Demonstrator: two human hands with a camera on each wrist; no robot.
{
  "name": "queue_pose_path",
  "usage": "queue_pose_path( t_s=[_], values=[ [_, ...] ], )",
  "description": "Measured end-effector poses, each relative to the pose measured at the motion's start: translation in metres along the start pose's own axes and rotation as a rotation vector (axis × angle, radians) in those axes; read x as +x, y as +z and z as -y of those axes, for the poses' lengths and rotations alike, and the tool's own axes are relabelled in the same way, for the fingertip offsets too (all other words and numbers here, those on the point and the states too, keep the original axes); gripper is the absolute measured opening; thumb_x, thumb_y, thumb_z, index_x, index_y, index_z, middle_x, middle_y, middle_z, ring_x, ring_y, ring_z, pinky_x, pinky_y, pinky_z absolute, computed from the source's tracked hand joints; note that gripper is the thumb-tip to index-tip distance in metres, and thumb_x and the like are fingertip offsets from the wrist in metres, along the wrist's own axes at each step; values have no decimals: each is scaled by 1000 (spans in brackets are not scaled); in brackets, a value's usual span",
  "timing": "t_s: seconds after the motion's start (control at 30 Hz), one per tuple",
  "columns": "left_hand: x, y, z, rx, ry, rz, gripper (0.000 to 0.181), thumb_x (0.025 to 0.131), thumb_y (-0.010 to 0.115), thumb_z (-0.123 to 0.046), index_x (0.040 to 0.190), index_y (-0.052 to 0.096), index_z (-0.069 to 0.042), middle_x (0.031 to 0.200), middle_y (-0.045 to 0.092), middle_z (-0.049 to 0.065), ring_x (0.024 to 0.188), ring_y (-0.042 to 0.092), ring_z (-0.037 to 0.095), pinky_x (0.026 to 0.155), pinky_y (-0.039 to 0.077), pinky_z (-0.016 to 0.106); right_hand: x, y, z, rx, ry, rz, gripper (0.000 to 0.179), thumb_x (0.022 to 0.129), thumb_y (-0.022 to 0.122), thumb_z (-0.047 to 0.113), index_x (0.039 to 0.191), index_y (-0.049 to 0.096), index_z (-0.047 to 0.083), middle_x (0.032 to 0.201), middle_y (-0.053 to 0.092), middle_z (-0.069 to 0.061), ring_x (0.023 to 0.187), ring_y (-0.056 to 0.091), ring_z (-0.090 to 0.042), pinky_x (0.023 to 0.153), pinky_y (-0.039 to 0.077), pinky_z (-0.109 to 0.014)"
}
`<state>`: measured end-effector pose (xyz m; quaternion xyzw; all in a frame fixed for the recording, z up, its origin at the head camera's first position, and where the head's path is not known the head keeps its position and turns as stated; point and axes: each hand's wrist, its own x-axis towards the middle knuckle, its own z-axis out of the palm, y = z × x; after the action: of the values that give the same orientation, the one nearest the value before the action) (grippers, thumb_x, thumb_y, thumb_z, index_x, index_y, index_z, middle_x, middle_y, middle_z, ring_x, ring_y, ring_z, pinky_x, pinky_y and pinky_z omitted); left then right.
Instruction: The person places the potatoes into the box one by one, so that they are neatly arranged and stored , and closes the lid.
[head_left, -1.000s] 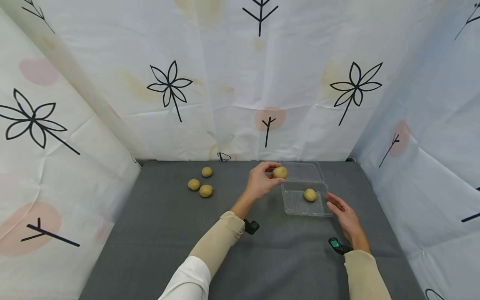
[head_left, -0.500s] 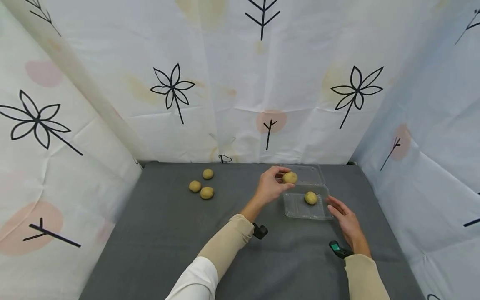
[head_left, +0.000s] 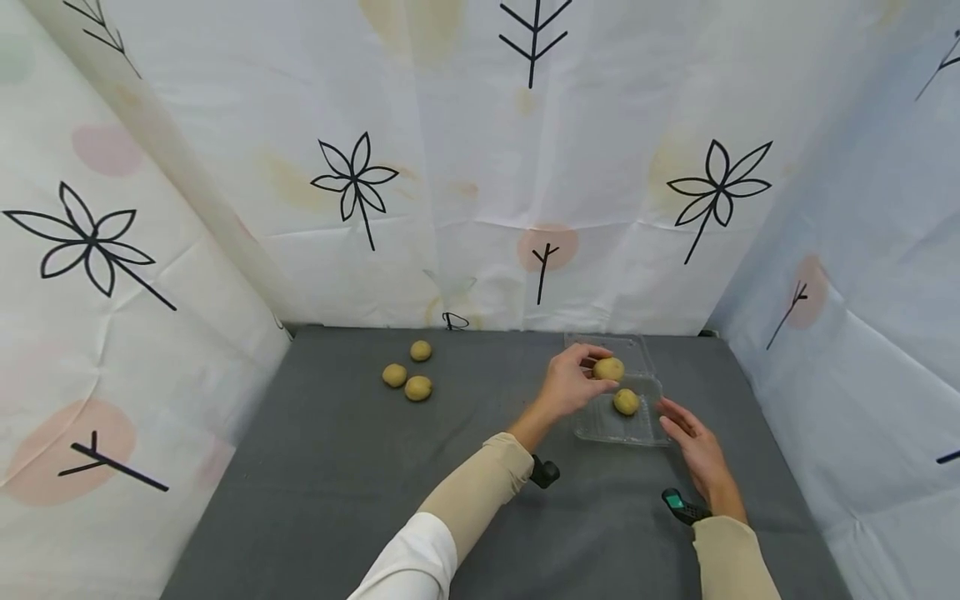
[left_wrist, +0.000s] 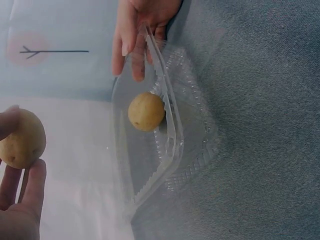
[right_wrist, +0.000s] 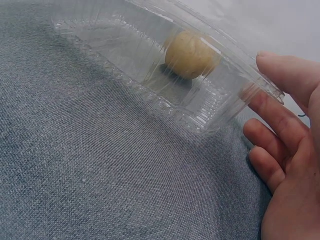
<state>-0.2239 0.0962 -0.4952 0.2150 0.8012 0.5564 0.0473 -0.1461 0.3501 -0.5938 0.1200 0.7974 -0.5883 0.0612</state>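
Observation:
My left hand [head_left: 566, 385] pinches a potato [head_left: 609, 369] between thumb and fingers, above the back of a clear plastic container [head_left: 600, 427]. Another potato [head_left: 626, 402] lies inside this container, its round shape plain in the left wrist view. The container's hinged lid [head_left: 636, 354] is folded back, away from me. At the right end, my right hand [head_left: 701, 454] holds the container's corner, the rim running between thumb and index finger [right_wrist: 275, 107] in the right wrist view. How firmly it grips cannot be told.
To the left, three loose potatoes lie grouped on the grey cloth-covered table: one farther back [head_left: 421, 350], one at left [head_left: 394, 375] and one nearer [head_left: 418, 388]. A patterned white curtain [head_left: 465, 167] closes off the back and both sides.
My left hand has carried its potato rightward, from the container's left edge to over the container. My right hand has stayed at the container's corner, and the view has shifted slightly.

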Motion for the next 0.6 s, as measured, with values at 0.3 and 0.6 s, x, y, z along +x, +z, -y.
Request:
queue_pose_path(
  t_s=[0.3,0.6],
  values=[
    [2,11,3,7,-62,-23,37,85,85,-21,120,72,-24,119,70,-3,98,67,4,80,57,15,5,-1,1,2,-2,-3,68,105,52,50,162,30,21,166,36,-5,133,37,7,125,24,-57],
    [1,30,9,41,-132,-27,35,84,86,-22,116,74,-25,111,73,-6,91,66,1,76,56,16,8,0,-1,9,21,-5,70,104,52,51,163,29,21,168,32,-9,155,25,-32,126,23,-57]
  ],
)
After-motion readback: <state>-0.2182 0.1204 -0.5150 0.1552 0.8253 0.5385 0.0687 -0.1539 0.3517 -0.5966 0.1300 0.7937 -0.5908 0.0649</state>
